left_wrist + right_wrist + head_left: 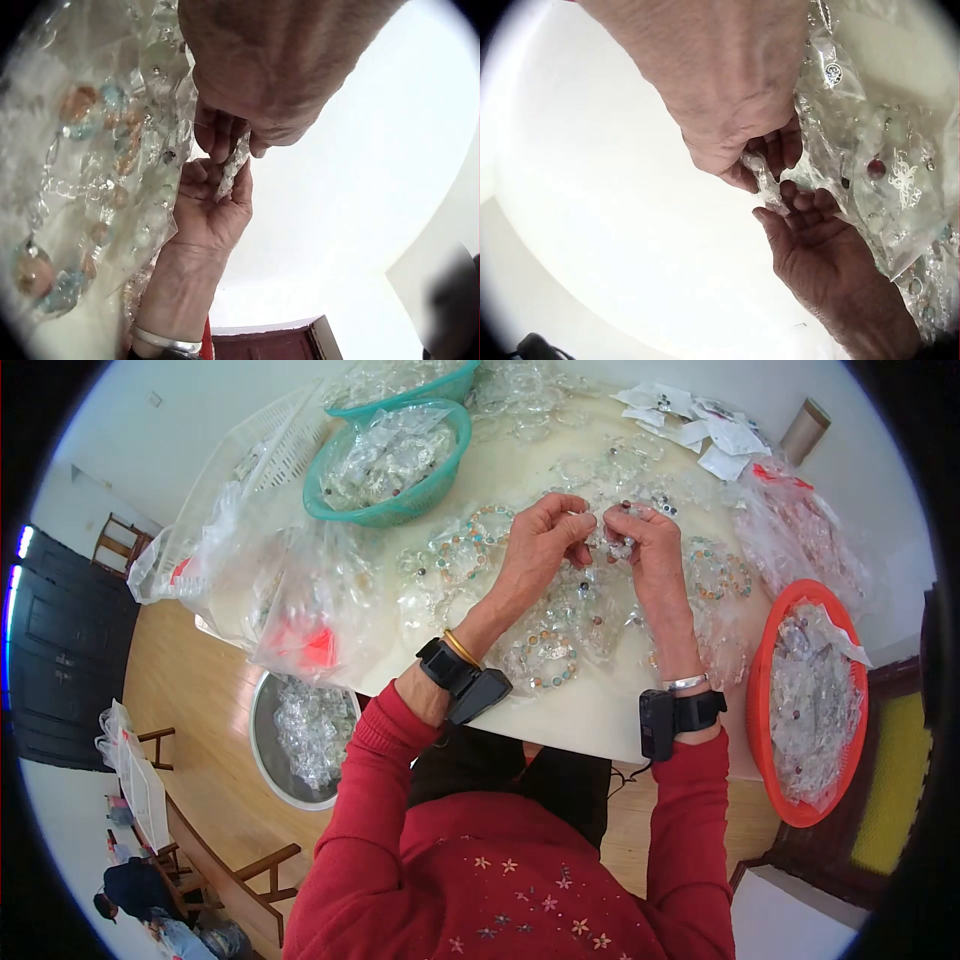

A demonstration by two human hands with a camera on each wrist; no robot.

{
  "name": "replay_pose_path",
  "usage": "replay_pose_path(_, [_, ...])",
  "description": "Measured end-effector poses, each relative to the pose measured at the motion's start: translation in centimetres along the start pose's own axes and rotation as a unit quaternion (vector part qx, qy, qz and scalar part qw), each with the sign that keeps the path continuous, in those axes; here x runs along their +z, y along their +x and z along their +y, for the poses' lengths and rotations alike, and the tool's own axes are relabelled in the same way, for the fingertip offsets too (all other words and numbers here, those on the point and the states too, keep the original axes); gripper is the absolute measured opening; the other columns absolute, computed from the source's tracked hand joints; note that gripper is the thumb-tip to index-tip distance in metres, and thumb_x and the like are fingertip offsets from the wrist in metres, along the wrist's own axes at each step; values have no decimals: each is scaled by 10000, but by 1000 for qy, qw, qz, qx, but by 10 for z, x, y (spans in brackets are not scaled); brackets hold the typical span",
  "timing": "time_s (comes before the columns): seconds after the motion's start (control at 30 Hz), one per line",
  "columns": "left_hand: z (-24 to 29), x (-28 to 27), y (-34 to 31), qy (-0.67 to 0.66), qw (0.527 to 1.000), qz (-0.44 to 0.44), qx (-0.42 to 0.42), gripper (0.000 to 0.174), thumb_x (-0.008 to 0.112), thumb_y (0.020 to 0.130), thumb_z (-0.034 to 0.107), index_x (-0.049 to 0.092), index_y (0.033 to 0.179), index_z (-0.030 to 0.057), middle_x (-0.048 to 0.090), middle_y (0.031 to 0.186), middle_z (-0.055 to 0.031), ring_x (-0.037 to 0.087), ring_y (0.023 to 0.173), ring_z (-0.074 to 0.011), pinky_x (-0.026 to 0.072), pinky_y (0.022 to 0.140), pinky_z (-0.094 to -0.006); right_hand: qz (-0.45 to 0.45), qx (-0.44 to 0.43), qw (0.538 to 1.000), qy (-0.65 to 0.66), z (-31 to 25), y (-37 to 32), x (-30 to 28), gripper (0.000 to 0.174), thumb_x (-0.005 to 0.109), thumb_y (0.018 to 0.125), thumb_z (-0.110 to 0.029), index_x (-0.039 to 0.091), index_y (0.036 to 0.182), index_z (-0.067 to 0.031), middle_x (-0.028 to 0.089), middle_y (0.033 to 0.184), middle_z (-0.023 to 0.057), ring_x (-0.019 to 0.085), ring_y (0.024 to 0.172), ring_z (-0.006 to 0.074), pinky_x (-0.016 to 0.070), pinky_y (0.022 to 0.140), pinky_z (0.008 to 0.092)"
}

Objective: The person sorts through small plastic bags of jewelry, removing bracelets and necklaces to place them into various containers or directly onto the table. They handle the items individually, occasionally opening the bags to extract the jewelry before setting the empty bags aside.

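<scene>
Between my two hands is a small crumpled clear plastic bag (pixel 763 180), with whitish, bead-like contents. My right hand (pixel 655 555) pinches one end between thumb and fingers, best seen in the right wrist view. At the other end, the thumb and fingertips of my left hand (pixel 535 550) hold the bag. Both hands are raised over the table's middle, fingertips facing each other. Below them lie bagged beaded bracelets, one with orange and blue beads (pixel 545 660), another (pixel 720 572) to the right of my right hand. Fingers partly hide the held bag.
A teal basket (pixel 455 470) of bagged pieces stands at the back left, a red-orange basket (pixel 762 730) at the right edge. Large plastic bags (pixel 330 595) lie at the left; a metal basin (pixel 262 745) stands below. White packets (pixel 725 435) lie at the back right.
</scene>
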State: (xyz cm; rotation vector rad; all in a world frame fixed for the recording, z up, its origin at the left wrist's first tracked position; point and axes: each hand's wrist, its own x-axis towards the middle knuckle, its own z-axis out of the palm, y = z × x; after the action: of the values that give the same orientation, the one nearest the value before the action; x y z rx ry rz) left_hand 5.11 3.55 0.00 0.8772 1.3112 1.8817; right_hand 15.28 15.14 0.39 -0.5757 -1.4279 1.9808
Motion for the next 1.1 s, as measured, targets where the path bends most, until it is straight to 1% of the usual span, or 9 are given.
replay_pose_path(0.1, [-1, -1, 1, 3, 1000, -2, -2, 203, 592, 851, 141, 557, 978, -14, 567, 748, -36, 561, 575, -121, 476, 551, -246, -4, 0, 1000, -2, 0, 0, -1, 140, 668, 718, -118, 631, 815, -25, 593, 668, 16, 537, 571, 90, 413, 493, 225])
replay_pose_path(0.2, [-1, -1, 1, 7, 1000, -3, -4, 187, 594, 849, 140, 557, 956, -9, 565, 742, -34, 559, 569, -120, 472, 544, -245, -8, 0, 1000, -17, 0, 0, -1, 121, 644, 740, -108, 617, 826, -27, 585, 689, 15, 527, 606, 102, 392, 497, 253])
replay_pose_path(0.3, [0, -1, 0, 4, 1000, -7, -9, 160, 593, 848, 139, 556, 917, -1, 563, 734, -30, 557, 562, -119, 467, 537, -242, -4, -2, 1000, -12, 0, -1, 0, 122, 645, 736, -103, 618, 826, -27, 584, 690, 13, 523, 603, 100, 392, 497, 252])
replay_pose_path(0.63, [0, 0, 0, 11, 1000, -10, -17, 148, 591, 849, 143, 556, 890, 5, 560, 726, -29, 555, 562, -118, 464, 533, -245, 0, 1, 1000, -6, 1, -1, 0, 121, 643, 730, -92, 616, 825, -22, 585, 695, 12, 521, 611, 98, 391, 502, 248])
replay_pose_path(0.73, [0, 0, -1, 13, 1000, -9, -18, 147, 590, 849, 142, 556, 889, 5, 560, 726, -31, 556, 565, -120, 463, 532, -246, 2, -6, 1000, 4, 3, 0, -1, 140, 667, 696, -90, 635, 810, -14, 600, 678, 20, 537, 580, 89, 409, 523, 217])
replay_pose_path(1.1, [-1, 0, 0, 17, 999, -5, -27, 129, 582, 850, 129, 555, 872, 5, 557, 715, -33, 554, 563, -121, 459, 533, -245, -7, -14, 1000, -1, 5, 3, -2, 153, 662, 689, -85, 640, 823, -15, 604, 696, 17, 536, 604, 88, 412, 555, 210])
